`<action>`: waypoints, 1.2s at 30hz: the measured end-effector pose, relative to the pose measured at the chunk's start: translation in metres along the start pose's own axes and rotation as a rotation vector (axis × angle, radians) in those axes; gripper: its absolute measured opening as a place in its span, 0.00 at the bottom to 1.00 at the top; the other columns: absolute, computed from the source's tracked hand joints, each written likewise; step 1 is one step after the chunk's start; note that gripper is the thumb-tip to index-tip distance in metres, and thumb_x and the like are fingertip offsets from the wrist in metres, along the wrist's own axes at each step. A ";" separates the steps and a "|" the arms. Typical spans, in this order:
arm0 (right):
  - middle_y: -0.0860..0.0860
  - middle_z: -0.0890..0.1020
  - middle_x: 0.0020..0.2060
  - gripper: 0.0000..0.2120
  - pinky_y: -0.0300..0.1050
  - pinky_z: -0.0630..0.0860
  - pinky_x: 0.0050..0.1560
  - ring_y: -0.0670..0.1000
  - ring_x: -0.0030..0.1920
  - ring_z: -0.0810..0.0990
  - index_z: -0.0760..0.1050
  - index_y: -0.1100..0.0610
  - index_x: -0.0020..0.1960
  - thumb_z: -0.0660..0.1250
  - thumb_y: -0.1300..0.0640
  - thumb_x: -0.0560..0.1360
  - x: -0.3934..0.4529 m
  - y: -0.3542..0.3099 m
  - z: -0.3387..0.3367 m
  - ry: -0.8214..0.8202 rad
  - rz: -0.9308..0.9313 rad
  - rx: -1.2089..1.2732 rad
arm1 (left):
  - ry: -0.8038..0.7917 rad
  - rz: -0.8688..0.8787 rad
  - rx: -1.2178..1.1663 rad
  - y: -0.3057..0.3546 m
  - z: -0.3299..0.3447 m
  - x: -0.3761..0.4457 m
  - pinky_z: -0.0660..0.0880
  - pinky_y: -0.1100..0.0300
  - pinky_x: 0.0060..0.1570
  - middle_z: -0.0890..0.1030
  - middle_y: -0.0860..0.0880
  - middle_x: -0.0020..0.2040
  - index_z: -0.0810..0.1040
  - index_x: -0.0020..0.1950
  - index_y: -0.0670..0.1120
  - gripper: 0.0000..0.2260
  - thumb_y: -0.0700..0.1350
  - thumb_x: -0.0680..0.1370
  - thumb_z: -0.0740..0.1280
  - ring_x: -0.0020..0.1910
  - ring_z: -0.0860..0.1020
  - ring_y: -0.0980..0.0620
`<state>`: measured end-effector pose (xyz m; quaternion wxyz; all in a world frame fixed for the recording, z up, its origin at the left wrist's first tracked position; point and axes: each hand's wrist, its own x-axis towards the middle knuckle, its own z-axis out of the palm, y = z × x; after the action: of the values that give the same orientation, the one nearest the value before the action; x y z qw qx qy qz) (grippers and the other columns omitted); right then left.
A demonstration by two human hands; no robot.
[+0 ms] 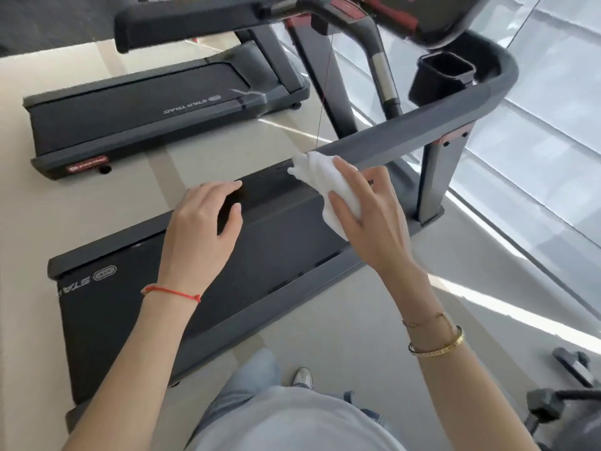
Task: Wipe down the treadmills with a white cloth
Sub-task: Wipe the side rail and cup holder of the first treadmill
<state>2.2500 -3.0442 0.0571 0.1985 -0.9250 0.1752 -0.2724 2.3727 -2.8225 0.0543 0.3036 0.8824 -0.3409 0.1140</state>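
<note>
While the right hand (pixel 364 216) grips the white cloth (pixel 325 183), left hand (pixel 208 219) relaxed above the "STAR TRAC" treadmill (pixel 260 255).

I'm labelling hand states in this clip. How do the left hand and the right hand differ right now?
The right hand grips a bunched white cloth at the end of the near treadmill's grey handrail; the left hand holds nothing, fingers loosely curved above the belt. The left wrist wears a red string; the right wrist wears gold bangles. Both are bare and reach out over the same treadmill.
</note>
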 end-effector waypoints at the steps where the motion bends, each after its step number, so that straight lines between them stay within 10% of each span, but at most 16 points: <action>1: 0.46 0.67 0.53 0.21 0.47 0.77 0.37 0.47 0.51 0.71 0.62 0.39 0.72 0.58 0.42 0.80 0.013 0.001 0.004 -0.001 -0.021 -0.004 | 0.000 -0.025 -0.001 -0.002 0.003 0.006 0.68 0.59 0.64 0.79 0.47 0.61 0.77 0.65 0.44 0.14 0.43 0.81 0.62 0.61 0.74 0.50; 8: 0.54 0.71 0.50 0.17 0.51 0.72 0.51 0.55 0.50 0.69 0.75 0.49 0.64 0.62 0.45 0.79 0.079 -0.011 0.050 0.021 -0.129 -0.157 | -0.028 -0.120 -0.024 -0.020 0.023 0.034 0.66 0.62 0.64 0.79 0.49 0.61 0.76 0.66 0.45 0.14 0.44 0.82 0.61 0.62 0.74 0.52; 13: 0.52 0.73 0.67 0.15 0.53 0.61 0.72 0.55 0.69 0.69 0.77 0.51 0.64 0.60 0.49 0.81 0.096 -0.016 0.073 -0.135 -0.384 -0.011 | -0.053 -0.204 -0.113 -0.028 0.032 0.041 0.71 0.59 0.62 0.80 0.53 0.60 0.78 0.64 0.47 0.14 0.48 0.83 0.58 0.60 0.76 0.54; 21: 0.43 0.80 0.41 0.11 0.49 0.70 0.56 0.49 0.46 0.79 0.81 0.47 0.50 0.59 0.52 0.80 0.121 0.002 0.060 -0.149 -0.301 0.013 | -0.096 -0.272 -0.177 -0.030 0.032 0.039 0.75 0.54 0.60 0.82 0.55 0.58 0.79 0.63 0.49 0.15 0.50 0.83 0.56 0.58 0.79 0.54; 29: 0.47 0.81 0.48 0.14 0.50 0.71 0.51 0.53 0.44 0.78 0.80 0.51 0.56 0.58 0.49 0.81 0.103 -0.034 0.083 -0.235 -0.572 0.008 | -0.032 -0.378 -0.234 -0.027 0.036 0.025 0.77 0.54 0.56 0.82 0.55 0.57 0.78 0.63 0.47 0.15 0.49 0.84 0.55 0.56 0.80 0.56; 36: 0.46 0.78 0.39 0.14 0.48 0.71 0.47 0.52 0.38 0.76 0.80 0.48 0.46 0.56 0.48 0.80 0.128 -0.002 0.071 -0.260 -0.393 -0.114 | 0.042 -0.451 -0.206 -0.015 0.042 0.023 0.74 0.61 0.60 0.81 0.55 0.60 0.77 0.65 0.48 0.17 0.50 0.84 0.53 0.58 0.78 0.58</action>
<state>2.3926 -3.0780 0.0586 0.1099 -0.9784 -0.0199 -0.1738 2.3998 -2.8518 0.0231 0.4167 0.8980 -0.1388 0.0261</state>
